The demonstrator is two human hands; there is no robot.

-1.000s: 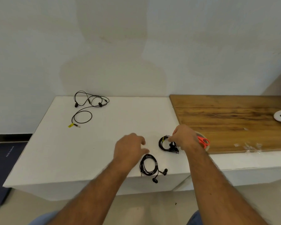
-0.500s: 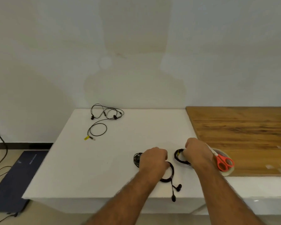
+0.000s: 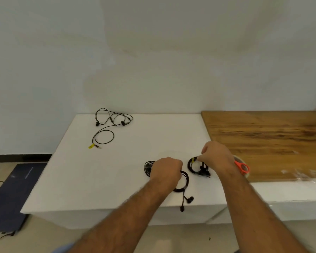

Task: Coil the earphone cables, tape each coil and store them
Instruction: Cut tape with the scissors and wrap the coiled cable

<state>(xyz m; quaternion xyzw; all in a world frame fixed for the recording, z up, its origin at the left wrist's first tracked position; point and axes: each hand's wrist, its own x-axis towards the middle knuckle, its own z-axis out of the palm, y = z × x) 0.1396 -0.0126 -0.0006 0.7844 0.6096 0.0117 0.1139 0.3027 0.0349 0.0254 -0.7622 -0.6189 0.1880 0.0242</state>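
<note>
Looking down, I see three black earphone sets coiled near the white table's (image 3: 117, 170) front edge: one coil (image 3: 194, 166) pinched by my right hand (image 3: 216, 157), a second coil (image 3: 183, 181) with earbuds trailing forward, and a third bundle (image 3: 148, 167) peeking out left of my left hand (image 3: 167, 169). A loose earphone (image 3: 109, 125) sprawls at the far left corner. Right of the table lies a wooden board (image 3: 272, 139) holding orange scissors (image 3: 242, 167); a pale wall stands behind. My left hand's fingers curl over the second coil; whether they grip it I cannot tell.
</note>
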